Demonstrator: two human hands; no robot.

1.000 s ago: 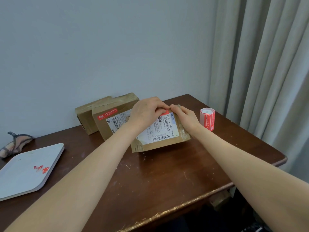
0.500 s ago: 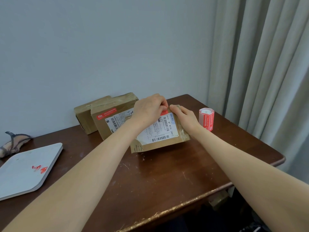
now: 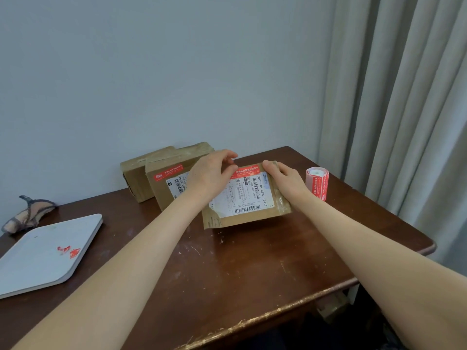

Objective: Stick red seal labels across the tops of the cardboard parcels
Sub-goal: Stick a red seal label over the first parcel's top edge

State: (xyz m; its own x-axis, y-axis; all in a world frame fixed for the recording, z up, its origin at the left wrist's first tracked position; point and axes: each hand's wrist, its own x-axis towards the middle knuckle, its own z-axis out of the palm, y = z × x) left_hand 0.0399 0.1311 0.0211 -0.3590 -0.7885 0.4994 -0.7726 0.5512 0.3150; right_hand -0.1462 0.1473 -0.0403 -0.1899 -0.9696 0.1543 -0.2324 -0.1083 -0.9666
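Observation:
Three cardboard parcels stand on the brown table. The front parcel (image 3: 252,216) carries a white shipping label, and a red seal label (image 3: 246,171) lies along its far top edge. My left hand (image 3: 209,178) pinches the left end of that label, thumb on it and fingers curled above. My right hand (image 3: 285,180) grips the parcel's far right corner, its thumb at the label's right end. The middle parcel (image 3: 161,193) bears its own red seal label (image 3: 168,174). Behind it leans the back parcel (image 3: 134,170), with no red label showing.
A roll of red seal labels (image 3: 317,183) stands upright right of the front parcel. A white tray (image 3: 38,258) with red scraps lies at the table's left, a cloth item (image 3: 27,215) behind it. Curtains (image 3: 404,109) hang at the right; the table's front edge (image 3: 252,324) is worn.
My hands have slid apart along the red label, left hand leftward and right hand rightward. The label, mostly hidden under my fingers before, now shows flat on the front parcel.

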